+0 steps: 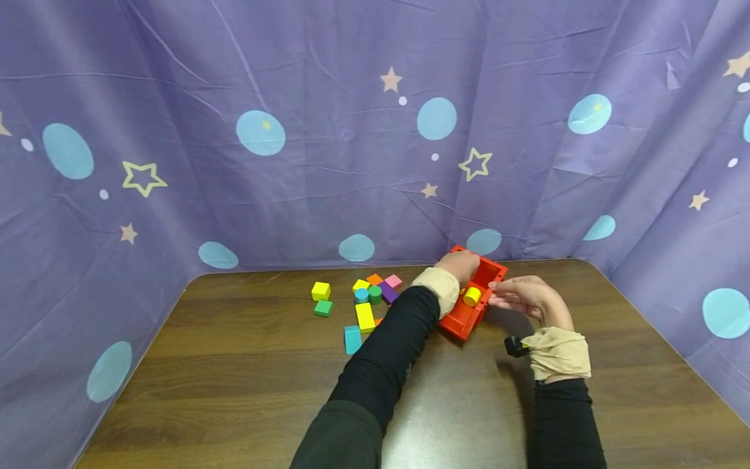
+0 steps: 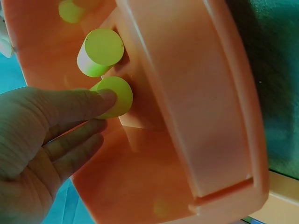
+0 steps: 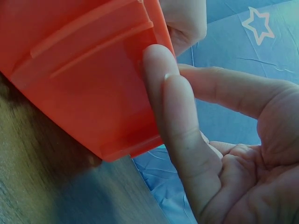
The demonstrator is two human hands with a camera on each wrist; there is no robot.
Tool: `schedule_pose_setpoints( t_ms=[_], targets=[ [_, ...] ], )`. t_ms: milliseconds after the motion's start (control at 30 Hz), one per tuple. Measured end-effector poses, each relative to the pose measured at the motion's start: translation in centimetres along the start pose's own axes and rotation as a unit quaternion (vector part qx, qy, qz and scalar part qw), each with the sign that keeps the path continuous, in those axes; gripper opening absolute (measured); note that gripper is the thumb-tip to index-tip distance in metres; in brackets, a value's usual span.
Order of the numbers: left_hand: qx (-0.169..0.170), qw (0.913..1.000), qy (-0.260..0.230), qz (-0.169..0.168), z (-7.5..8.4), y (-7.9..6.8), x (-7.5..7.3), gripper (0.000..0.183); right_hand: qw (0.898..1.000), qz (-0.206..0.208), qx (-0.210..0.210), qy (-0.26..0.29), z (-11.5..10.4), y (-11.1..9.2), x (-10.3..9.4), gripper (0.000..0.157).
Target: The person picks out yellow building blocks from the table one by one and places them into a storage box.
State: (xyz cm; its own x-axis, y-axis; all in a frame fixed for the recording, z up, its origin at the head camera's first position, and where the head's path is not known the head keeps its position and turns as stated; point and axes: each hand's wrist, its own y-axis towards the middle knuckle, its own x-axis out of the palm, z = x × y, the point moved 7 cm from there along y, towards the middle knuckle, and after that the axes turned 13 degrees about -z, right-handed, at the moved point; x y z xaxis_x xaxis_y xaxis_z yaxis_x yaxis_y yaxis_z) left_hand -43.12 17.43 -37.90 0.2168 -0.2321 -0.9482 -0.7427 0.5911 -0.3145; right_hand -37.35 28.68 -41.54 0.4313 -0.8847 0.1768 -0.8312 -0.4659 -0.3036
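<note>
My left hand (image 1: pixel 461 266) reaches into a red toy bin (image 1: pixel 461 320) and pinches a yellow cylinder block (image 2: pixel 124 97) between thumb and fingers. Right beside it, inside the bin, stands another yellow cylinder (image 2: pixel 103 46). The bin has raised walls and sits tilted near the back of the table, at the right. With its fingertips on the outer wall and thumb at the rim, my right hand (image 1: pixel 533 299) holds the bin's right side. The right wrist view shows two fingers (image 3: pixel 180 109) flat along the red wall.
Left of the bin lies a loose group of blocks on the wooden table (image 1: pixel 234 391): a yellow cube (image 1: pixel 320 291), a green block (image 1: pixel 323 308), a light blue block (image 1: pixel 353 340), a purple block (image 1: pixel 388 292) and several others. A purple patterned curtain (image 1: pixel 328 156) hangs close behind the table's back edge.
</note>
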Motion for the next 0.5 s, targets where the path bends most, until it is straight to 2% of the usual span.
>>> schedule_pose_setpoints(
  t_ms=[200,500],
  targets=[
    [-0.004,0.9999,0.011,0.001,0.02,-0.42,0.10,0.015,1.000,0.003,-0.001,-0.002,-0.02,0.03,-0.04,0.015],
    [-0.006,0.9999,0.008,-0.005,-0.10,0.09,0.48,0.014,1.000,-0.008,-0.003,-0.007,0.05,0.12,0.00,0.023]
  ],
)
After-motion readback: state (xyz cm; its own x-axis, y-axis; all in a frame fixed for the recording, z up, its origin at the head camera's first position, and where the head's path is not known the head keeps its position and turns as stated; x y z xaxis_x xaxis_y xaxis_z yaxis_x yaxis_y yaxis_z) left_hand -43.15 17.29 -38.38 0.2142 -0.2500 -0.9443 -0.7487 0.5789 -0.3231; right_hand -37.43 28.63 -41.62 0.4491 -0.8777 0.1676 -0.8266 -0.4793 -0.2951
